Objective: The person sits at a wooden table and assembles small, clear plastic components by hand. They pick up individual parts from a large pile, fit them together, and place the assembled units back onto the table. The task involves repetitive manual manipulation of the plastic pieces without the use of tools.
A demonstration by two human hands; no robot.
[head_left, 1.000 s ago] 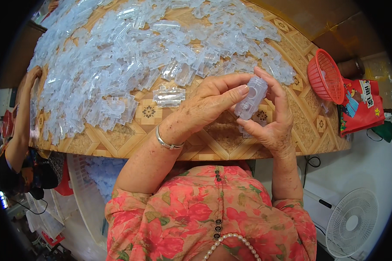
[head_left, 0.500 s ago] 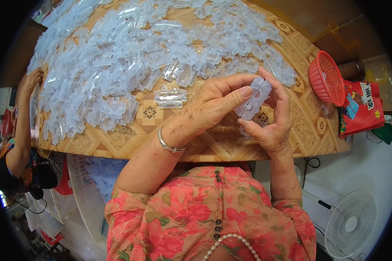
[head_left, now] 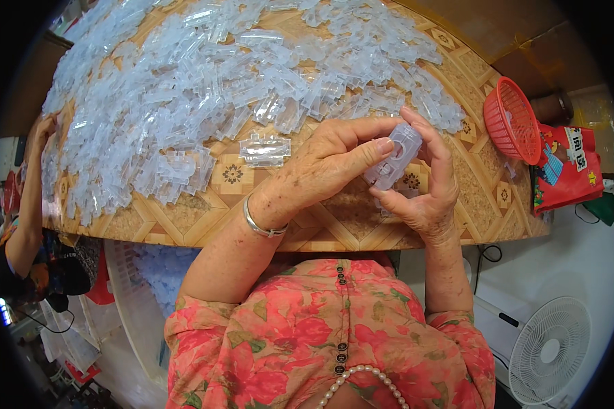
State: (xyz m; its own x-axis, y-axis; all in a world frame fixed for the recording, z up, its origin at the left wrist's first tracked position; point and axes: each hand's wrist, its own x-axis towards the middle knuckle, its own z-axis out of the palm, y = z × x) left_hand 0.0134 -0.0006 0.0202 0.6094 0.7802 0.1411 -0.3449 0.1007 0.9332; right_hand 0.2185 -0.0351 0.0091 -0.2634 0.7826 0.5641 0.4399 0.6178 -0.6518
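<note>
Barely shifted since a second ago, the clear plastic piece leans a little more to the right while both hands keep nearly the same hold; it has not been set down, which suggests the handling of this one piece goes on. It is held over the tabletop, just in from the near edge, right of centre. The left hand pinches it between thumb and fingers; the right hand has its thumb at the lower end and fingers curled around the far side, how firmly cannot be told. Left of them lies a single flat piece. Beyond, a wide heap of similar pieces spreads toward the far edge. By the right edge are a red basket and a red bag; at the left edge, a co-worker's hand has drawn slightly nearer.
</note>
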